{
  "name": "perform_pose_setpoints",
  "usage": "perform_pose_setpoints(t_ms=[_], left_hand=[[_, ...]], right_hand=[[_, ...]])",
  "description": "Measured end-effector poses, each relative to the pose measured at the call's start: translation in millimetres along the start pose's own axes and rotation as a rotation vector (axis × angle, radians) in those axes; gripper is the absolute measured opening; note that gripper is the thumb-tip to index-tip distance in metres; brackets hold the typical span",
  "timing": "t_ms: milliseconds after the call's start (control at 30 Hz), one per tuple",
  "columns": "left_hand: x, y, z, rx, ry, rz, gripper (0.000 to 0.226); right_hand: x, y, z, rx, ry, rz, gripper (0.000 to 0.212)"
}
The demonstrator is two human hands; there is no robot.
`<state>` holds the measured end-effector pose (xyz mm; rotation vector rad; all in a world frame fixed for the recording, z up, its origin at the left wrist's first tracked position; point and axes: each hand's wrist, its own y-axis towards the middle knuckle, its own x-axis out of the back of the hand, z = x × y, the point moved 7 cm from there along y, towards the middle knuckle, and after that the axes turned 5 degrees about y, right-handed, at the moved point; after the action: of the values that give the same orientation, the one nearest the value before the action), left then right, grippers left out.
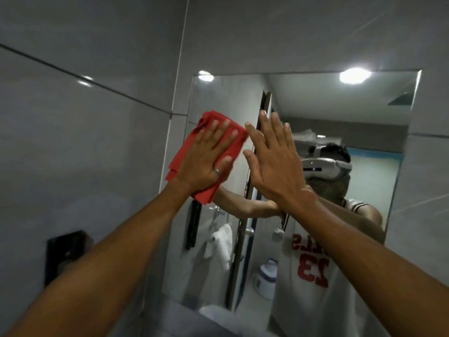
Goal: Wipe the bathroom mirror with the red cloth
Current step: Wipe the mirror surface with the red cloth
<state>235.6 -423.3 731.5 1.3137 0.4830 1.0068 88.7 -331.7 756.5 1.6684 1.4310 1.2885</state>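
The cloth (213,152) was crumpled and red, pressed flat against the mirror (328,113) near its left edge, in the upper part of the glass. Your left hand (206,161) lay spread over it, palm on the cloth, fingers (220,128) apart and pointing up to the right; that grip was open, pinning the cloth to the glass rather than clutching it. A ring (217,171) showed on one finger. Your right hand (274,161) was raised just beside it, grip open too, fingers splayed and holding nothing; I could not tell whether it touched the glass. The mirror hung on a grey tiled wall (85,117). A dark fitting (64,256) sat on the left wall below your left forearm.
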Motion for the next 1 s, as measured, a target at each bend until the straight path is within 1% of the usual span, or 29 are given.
perform_pose_setpoints(t_ms=[67,100,133,200,233,267,333,367,400,467,500,533,567,633,667,700,733,767,800,867,1000], left_hand=[[-4,-29,20,0.503,-0.137,-0.068,0.062],[-7,-47,18,0.648,-0.172,-0.073,0.063],[-10,-62,4,0.618,-0.162,-0.066,0.064],[-21,-96,-29,0.285,-0.111,-0.004,0.066],[-25,-116,-35,0.213,-0.103,0.013,0.066],[-29,-136,-34,0.297,-0.123,-0.001,0.065],[-38,-176,-26,0.689,-0.207,-0.037,0.064],[-43,-193,-34,0.756,-0.205,-0.025,0.064],[-47,-208,-54,0.653,-0.173,0.006,0.065],[-59,-239,-91,0.245,-0.094,0.082,0.067],[-64,-255,-100,0.162,-0.081,0.092,0.067],[-68,-271,-99,0.209,-0.082,0.085,0.068],[-72,-283,-92,0.362,-0.109,0.077,0.069],[-76,-306,-78,0.788,-0.174,0.034,0.069],[-76,-318,-76,0.975,-0.206,0.019,0.07],[-73,-327,-75,1.126,-0.243,0.005,0.072],[-72,-332,-75,1.227,-0.269,-0.002,0.075],[-71,-333,-80,1.286,-0.287,0.01,0.077],[-70,-330,-89,1.303,-0.289,0.025,0.077],[-70,-318,-120,1.245,-0.258,0.047,0.073],[-68,-288,-210,0.969,-0.185,0.013,0.062]], right_hand=[[0,-15,0,-0.048,0.021,-0.006,0.066],[0,-24,2,-0.072,0.031,0.003,0.066],[-1,-30,5,-0.079,0.035,0.013,0.066],[-1,-45,10,-0.067,0.03,0.043,0.067],[0,-53,12,-0.056,0.017,0.055,0.067],[2,-61,13,-0.055,0.006,0.062,0.066],[7,-77,14,-0.077,0.001,0.079,0.067],[9,-85,17,-0.084,0.005,0.091,0.067],[10,-94,20,-0.078,0.009,0.11,0.067],[11,-114,30,-0.035,0.019,0.147,0.068],[11,-126,32,-0.016,0.026,0.168,0.069],[12,-138,34,-0.006,0.033,0.182,0.069],[12,-150,35,0.001,0.033,0.197,0.068],[13,-173,33,0.023,0.022,0.232,0.065],[17,-185,31,0.036,0.015,0.247,0.064],[21,-194,28,0.05,0.009,0.242,0.064],[25,-200,25,0.06,0.005,0.227,0.063],[31,-207,21,0.063,0.005,0.215,0.063],[36,-212,19,0.067,0.008,0.195,0.062],[45,-222,11,0.058,0.022,0.174,0.061],[65,-241,-12,0.008,0.006,0.226,0.061]])
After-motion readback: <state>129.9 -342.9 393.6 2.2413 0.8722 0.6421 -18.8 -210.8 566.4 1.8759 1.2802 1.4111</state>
